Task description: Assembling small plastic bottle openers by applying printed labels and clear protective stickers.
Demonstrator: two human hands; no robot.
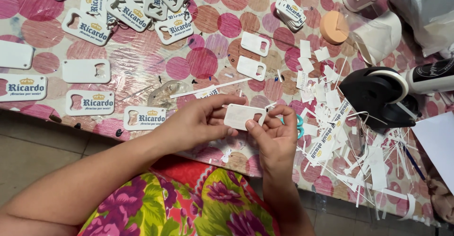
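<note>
My left hand and right hand both pinch blank white tag above table edge — fingertips on rim only, face kept bare. Paper offcuts heaped right, tape dispenser near — finished tags laid left, apart.

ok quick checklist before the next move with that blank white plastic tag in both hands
1. Left hand grips the blank white rectangular plastic tag: ok.
2. Right hand pinches the tag's right end: ok.
3. Tag's upper face bare of a label: ok.
4. Teal-handled scissors within reach: ok, beside the right hand.
5. Black tape dispenser upright on the dotted tablecloth: ok.
6. Loose sticker ready: cannot tell.
</note>
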